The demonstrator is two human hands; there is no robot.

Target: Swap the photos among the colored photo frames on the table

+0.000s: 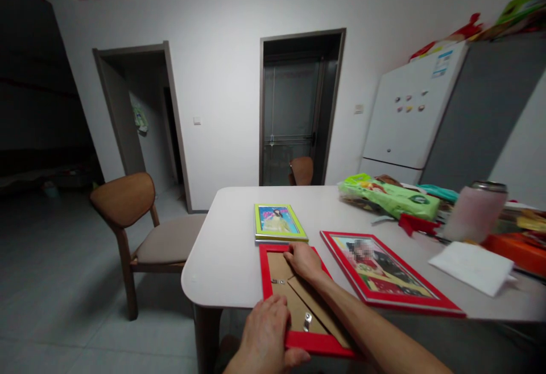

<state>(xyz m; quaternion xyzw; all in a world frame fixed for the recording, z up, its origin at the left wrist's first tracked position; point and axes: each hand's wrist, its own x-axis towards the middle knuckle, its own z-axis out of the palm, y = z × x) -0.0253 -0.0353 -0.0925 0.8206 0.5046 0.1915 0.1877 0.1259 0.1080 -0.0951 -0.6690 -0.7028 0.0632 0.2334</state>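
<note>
A red picture frame (268, 283) lies face down at the near edge of the white table (226, 249), its brown cardboard back and metal hanger showing. My left hand (267, 331) grips the frame's near corner, thumb under the red edge. My right hand (303, 260) rests on the frame's far end, fingers curled against the backing near the top rim. A green-framed photo (279, 221) lies just beyond it. A larger red-framed photo (384, 271) lies face up to the right.
A green tissue pack (388, 194), a pink lidded cup (475, 210), a white folded paper (471, 266) and orange items crowd the table's right side. A wooden chair (140, 226) stands to the left. A fridge (409, 118) and two doorways lie behind.
</note>
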